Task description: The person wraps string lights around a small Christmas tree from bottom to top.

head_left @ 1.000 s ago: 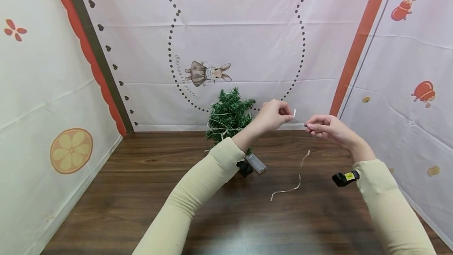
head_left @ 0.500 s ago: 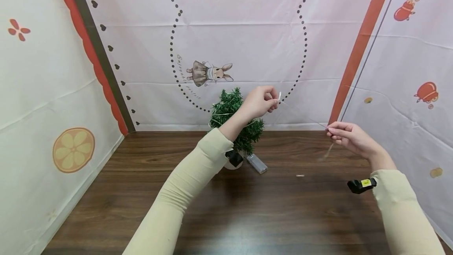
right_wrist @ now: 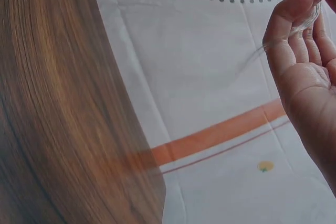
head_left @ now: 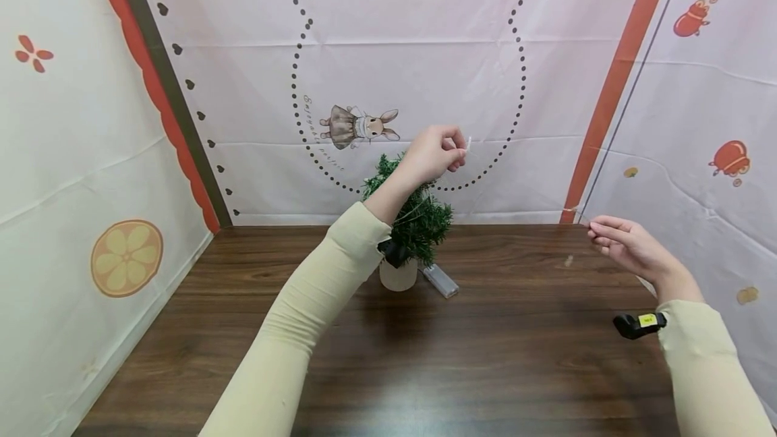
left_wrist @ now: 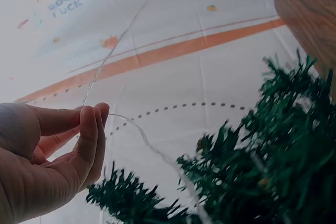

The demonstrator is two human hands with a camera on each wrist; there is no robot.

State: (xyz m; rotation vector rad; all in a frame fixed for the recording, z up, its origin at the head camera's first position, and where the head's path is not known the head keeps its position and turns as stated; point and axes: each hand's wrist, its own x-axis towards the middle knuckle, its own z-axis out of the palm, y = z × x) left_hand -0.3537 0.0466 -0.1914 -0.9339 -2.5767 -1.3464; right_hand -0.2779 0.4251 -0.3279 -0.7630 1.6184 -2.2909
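Note:
A small green artificial Christmas tree (head_left: 427, 228) stands in a pale pot (head_left: 398, 276), partly behind my left forearm. Thin wire of a string light (left_wrist: 157, 153) runs from the tree to my left hand (head_left: 432, 155), which pinches it between thumb and fingertips above and in front of the tree. From there the wire stretches rightward to my right hand (head_left: 631, 248). In the right wrist view the right hand (right_wrist: 304, 72) holds the wire (right_wrist: 302, 26) at its fingertips, with a blurred end trailing across the palm. Most of the stretch between the hands is too faint to follow.
A grey translucent battery box (head_left: 440, 280) lies on the dark wooden table (head_left: 303, 369), right of the pot. Printed cloth (head_left: 388, 12) walls the table at the back and both sides. Black cameras sit on both wrists.
My left hand has moved up and left over the tree, while the right hand has gone outward to the right. The wire's loose end has lifted off the table.

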